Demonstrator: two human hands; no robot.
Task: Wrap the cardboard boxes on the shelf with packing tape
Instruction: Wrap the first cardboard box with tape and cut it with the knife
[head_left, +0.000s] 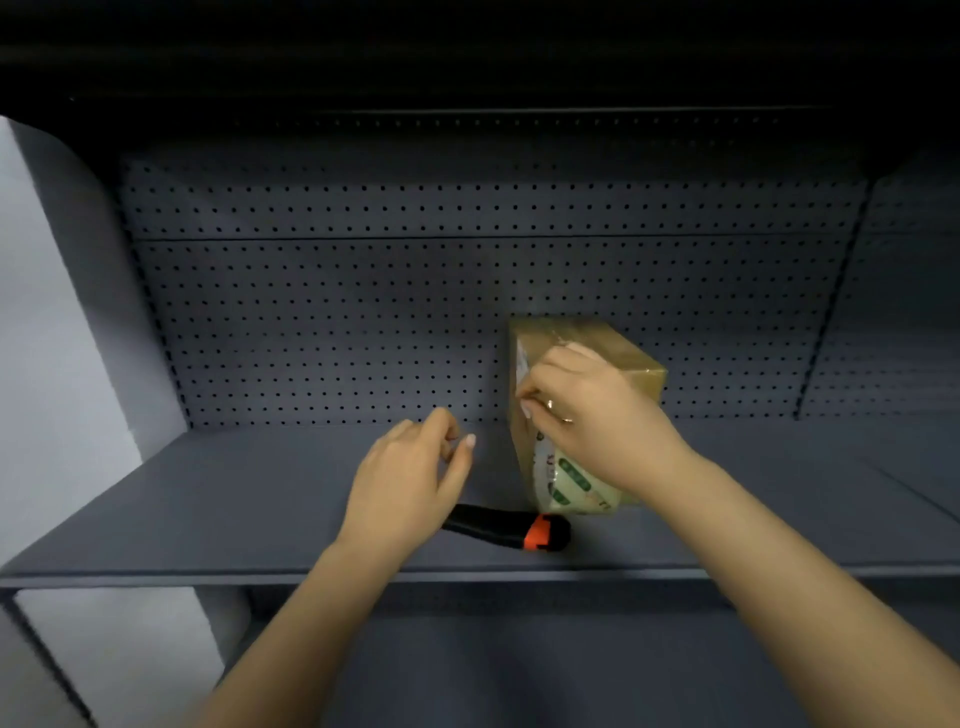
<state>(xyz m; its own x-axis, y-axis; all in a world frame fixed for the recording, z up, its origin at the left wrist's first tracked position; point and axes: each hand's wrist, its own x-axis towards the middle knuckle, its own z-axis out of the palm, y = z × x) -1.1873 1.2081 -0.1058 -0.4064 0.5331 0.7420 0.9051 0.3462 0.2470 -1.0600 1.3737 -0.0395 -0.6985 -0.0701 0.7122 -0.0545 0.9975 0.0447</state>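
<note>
Brown cardboard sits under the right hand (576, 405), whose ringed fingers curl over the upper left edge of the cardboard box (623, 358) and grip it. The left hand (410, 478) hovers just left of it, fingers loosely curled, thumb near forefinger; whether they pinch anything I cannot tell. Both forearms reach in over the front lip of the grey shelf (234, 509). Bare shelf board stretches leftward. The box stands upright against the pegboard back (337, 312), glossy with tape. A green-printed tape roll (576, 486) leans at its base, and a black-and-orange knife (498, 527) lies just in front.
</note>
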